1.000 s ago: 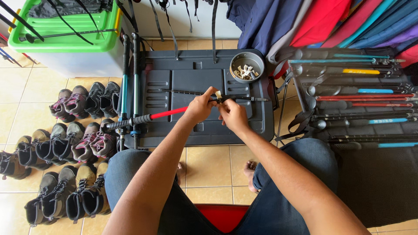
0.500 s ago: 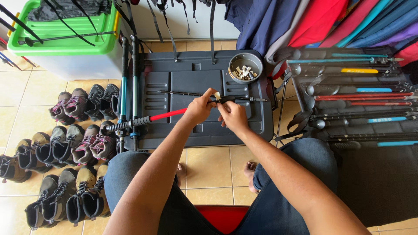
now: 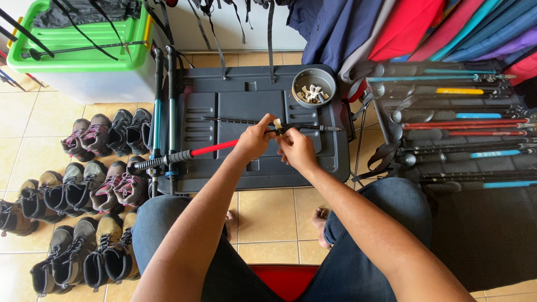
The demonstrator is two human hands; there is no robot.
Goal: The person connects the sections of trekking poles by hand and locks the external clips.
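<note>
Left hand (image 3: 254, 142) grips red pole (image 3: 215, 147) near its end, steadying it over grey lid (image 3: 235, 106). Right hand (image 3: 296, 150) pinches small pale piece (image 3: 277, 123) at the pole tip. Bowl (image 3: 314, 86) of similar pieces sits near, within reach. Boots (image 3: 84, 184) line floor left.

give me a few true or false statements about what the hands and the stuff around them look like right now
1. The left hand grips a red trekking pole. True.
2. The round grey bowl on the dark grey plastic lid is empty. False: it holds small pale pieces.
3. The right hand is at the same spot on the pole, beside the left hand. True.
4. The hiking boots stand to the person's right. False: they are lined up on the tiled floor to the left.
5. A green-lidded storage box sits at the upper left. True.
</note>
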